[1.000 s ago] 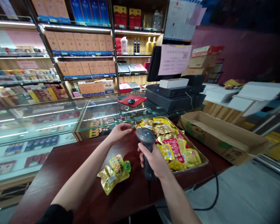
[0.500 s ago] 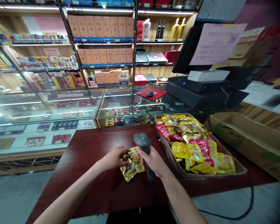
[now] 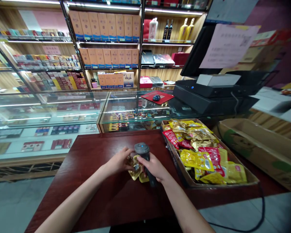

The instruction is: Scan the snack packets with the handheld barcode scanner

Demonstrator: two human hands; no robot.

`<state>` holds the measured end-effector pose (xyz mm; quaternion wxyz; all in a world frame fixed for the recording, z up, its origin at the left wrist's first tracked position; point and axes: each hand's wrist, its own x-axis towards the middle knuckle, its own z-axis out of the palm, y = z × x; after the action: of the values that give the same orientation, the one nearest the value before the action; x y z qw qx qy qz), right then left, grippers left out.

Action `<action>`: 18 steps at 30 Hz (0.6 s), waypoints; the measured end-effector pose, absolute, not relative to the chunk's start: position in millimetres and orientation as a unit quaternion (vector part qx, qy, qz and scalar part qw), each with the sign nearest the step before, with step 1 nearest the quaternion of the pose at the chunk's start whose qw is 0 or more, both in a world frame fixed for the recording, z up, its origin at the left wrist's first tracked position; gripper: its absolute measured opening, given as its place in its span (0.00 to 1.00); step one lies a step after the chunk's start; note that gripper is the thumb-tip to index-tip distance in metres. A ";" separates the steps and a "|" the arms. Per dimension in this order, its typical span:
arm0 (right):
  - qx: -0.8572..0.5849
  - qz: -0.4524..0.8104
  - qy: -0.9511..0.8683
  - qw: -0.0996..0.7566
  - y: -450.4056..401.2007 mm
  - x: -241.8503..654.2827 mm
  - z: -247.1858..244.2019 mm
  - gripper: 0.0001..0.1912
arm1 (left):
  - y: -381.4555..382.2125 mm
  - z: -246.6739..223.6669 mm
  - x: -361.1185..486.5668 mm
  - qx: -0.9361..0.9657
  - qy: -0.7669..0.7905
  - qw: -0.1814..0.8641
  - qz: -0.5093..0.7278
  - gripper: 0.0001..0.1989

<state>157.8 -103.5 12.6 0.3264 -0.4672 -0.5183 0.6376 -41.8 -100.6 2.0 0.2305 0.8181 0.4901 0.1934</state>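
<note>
Head view: my left hand [image 3: 120,161] pinches gold packet [image 3: 135,172] between thumb and fingers, above table [image 3: 99,191]. Yellow packet [image 3: 144,178] beside it, partly hidden. My right hand [image 3: 156,170] grips scanner [image 3: 142,148], fingers curled around handle. Change since half second ago: left fingers closed in, packet tilted up, scanner nearer. Likely meaning: packet under control, within scanner's reach.

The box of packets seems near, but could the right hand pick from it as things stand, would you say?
Probably not yet: the right hand is wrapped around the dark scanner, which would likely need putting down first. Otherwise the way looks free, the box of packets being open-topped.
</note>
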 end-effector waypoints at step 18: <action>-0.475 0.622 -0.513 0.353 -107.8 168.7 28.4 0.20 | 40.4 25.9 -44.9 0.741 0.455 0.400 0.290 0.32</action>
<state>168.7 -107.8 28.4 0.3533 -0.4747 -0.5132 0.6217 -44.9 40.4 25.9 0.3995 0.7411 0.4552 0.2897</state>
